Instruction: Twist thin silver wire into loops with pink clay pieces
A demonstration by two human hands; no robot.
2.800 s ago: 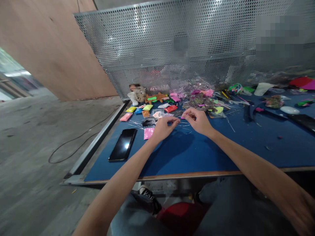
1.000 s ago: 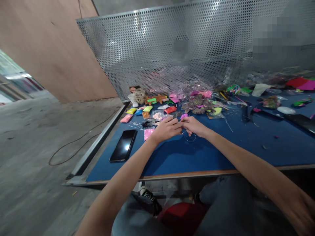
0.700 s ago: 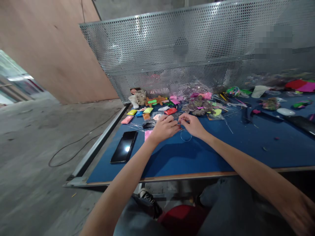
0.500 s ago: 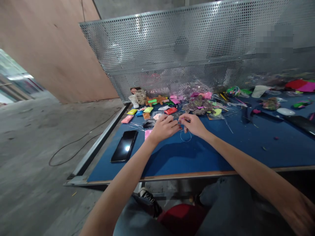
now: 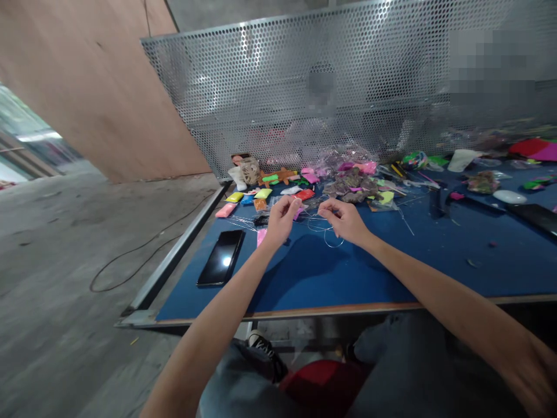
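Observation:
Both hands work over a blue table [image 5: 383, 267]. My left hand [image 5: 281, 219] is raised a little, thumb and fingers pinched on one end of a thin wire [image 5: 324, 229]. My right hand [image 5: 343, 219] pinches the same wire a short way to the right. Between and below the hands the wire curls into loose loops just above the table. A small pink piece shows by the left fingertips; whether it is held I cannot tell.
A black phone [image 5: 219, 265] lies near the table's left edge. Several small coloured packets [image 5: 262, 193] and plastic bags [image 5: 350, 174] crowd the far side. A perforated metal screen [image 5: 348, 87] stands behind. More clutter lies at far right [image 5: 483, 181]. A cable [image 5: 130, 255] trails on the concrete floor.
The hands, touching half a second ago, have drawn apart; the left has lifted and moved left. The wire loop has opened out between them.

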